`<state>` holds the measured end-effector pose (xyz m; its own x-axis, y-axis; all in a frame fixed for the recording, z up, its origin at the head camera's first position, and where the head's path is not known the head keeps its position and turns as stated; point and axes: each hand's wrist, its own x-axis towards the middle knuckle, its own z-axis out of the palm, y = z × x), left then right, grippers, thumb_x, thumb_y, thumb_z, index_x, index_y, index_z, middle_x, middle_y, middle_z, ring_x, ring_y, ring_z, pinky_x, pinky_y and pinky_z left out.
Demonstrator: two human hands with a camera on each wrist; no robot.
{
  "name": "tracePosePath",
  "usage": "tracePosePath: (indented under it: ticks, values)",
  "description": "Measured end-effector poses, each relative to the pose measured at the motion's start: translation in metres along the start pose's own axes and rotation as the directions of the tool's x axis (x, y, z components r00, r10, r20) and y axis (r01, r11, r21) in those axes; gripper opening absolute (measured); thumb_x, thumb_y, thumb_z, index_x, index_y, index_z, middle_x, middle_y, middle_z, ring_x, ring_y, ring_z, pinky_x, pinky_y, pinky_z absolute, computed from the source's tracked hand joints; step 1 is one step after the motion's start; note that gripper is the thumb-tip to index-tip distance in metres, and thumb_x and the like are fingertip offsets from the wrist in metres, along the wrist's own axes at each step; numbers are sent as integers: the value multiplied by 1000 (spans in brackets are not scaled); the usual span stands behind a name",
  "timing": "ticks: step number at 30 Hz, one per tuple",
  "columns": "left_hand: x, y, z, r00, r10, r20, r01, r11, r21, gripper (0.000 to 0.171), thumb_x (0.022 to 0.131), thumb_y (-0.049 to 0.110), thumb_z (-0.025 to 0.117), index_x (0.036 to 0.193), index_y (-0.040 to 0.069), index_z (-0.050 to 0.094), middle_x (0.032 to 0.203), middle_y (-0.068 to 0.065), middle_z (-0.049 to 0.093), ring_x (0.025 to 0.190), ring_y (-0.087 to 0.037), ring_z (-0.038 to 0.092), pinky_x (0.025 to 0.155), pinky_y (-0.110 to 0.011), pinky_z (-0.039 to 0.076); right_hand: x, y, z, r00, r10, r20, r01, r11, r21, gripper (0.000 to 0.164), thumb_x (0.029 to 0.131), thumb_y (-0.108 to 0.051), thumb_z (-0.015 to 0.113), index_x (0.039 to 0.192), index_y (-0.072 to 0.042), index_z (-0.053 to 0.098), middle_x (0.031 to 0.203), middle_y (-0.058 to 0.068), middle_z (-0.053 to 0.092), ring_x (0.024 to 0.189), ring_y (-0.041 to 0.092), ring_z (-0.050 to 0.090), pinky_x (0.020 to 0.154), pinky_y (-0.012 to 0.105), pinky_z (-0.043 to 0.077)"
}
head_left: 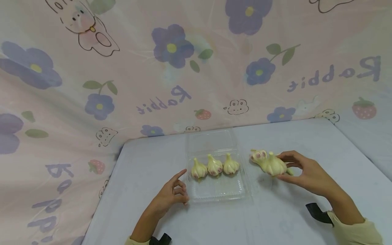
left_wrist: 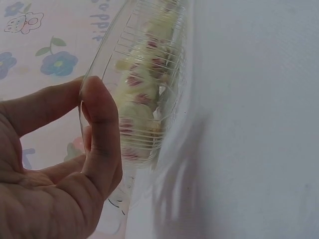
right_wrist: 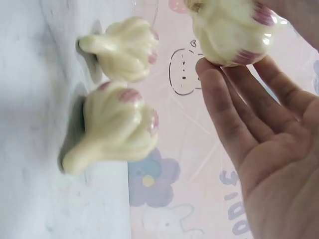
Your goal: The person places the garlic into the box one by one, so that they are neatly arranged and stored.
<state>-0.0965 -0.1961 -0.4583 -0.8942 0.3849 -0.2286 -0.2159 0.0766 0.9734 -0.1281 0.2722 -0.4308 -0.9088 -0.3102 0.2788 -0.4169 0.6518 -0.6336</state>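
My right hand [head_left: 309,173] pinches a pale garlic bulb [head_left: 274,166] between thumb and fingertips, right of a clear plastic box [head_left: 214,192]. In the right wrist view the held bulb [right_wrist: 234,32] shows purple patches, and two more garlic bulbs lie on the table, one nearer [right_wrist: 119,122] and one farther [right_wrist: 124,50]. Three bulbs stand in a row in the box: left [head_left: 199,169], middle [head_left: 215,165] and right [head_left: 231,165]. At the box's left side, my left hand [head_left: 171,194] has its curled fingers at the thin rim, which it pinches in the left wrist view.
The box's clear lid [head_left: 211,140] lies folded back toward the rear of the white table [head_left: 147,160]. Behind the table hangs a pink cloth [head_left: 208,78] printed with flowers and rabbits. Black straps [head_left: 318,213] stick out near both sleeves.
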Motion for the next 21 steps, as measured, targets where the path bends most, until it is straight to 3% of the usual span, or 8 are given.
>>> tracePosePath:
  ticks: [4, 8, 11, 16, 21]
  values:
    - [-1, 0, -1, 1000, 1, 8, -1, 1000, -5, 99, 82, -7, 71, 161, 18, 15, 101, -6, 44, 79, -12, 60, 71, -32, 60, 3, -5, 7, 1000, 9, 25, -9, 1000, 5, 57, 80, -31, 84, 130, -28, 56, 125, -12, 59, 102, -14, 55, 82, 17, 53]
    - [-1, 1, -1, 1000, -8, 27, 8, 1000, -2, 98, 85, -7, 68, 161, 19, 12, 102, -6, 45, 79, -12, 60, 72, -31, 60, 6, -10, 13, 999, -2, 33, 1, 1000, 23, 55, 80, -33, 84, 128, -28, 57, 125, -5, 61, 102, -13, 57, 85, 9, 50]
    - [0, 1, -2, 999, -12, 40, 12, 1000, 3, 97, 86, -6, 66, 161, 20, 10, 103, -6, 46, 79, -12, 60, 73, -31, 59, 8, -12, 17, 999, -14, 36, 13, 999, 34, 55, 80, -32, 84, 129, -27, 57, 126, -3, 62, 104, -12, 57, 88, 7, 49]
    - [1, -2, -4, 998, -22, 58, 21, 1000, 5, 98, 88, -3, 66, 162, 24, 8, 105, -6, 47, 80, -12, 61, 76, -33, 60, 11, -16, 22, 999, -18, 40, 18, 1000, 21, 56, 81, -33, 84, 129, -27, 57, 128, -3, 60, 106, -13, 56, 88, 15, 53]
    - [1, -3, -5, 997, -26, 78, 26, 1000, 8, 99, 87, -5, 64, 162, 26, 6, 106, -8, 48, 79, -12, 60, 79, -34, 60, 15, -21, 30, 998, -43, 43, 40, 996, 75, 56, 80, -30, 84, 129, -24, 58, 129, -2, 60, 105, -8, 59, 88, 15, 54]
